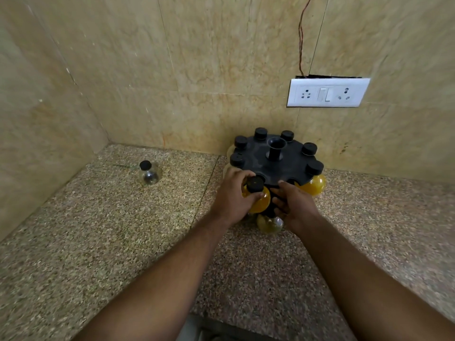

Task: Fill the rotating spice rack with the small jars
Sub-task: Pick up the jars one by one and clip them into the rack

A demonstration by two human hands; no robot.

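Just beyond the fingers of the left hand, curled round an upright jar, stands the rack, gripped low down by the right hand.

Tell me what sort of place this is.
Most likely a home kitchen counter corner: a speckled brown granite worktop, a white wall socket-and-switch plate above it, and a black plastic rotating spice rack of black-capped jars, with a yellow-filled round jar at its near rim.
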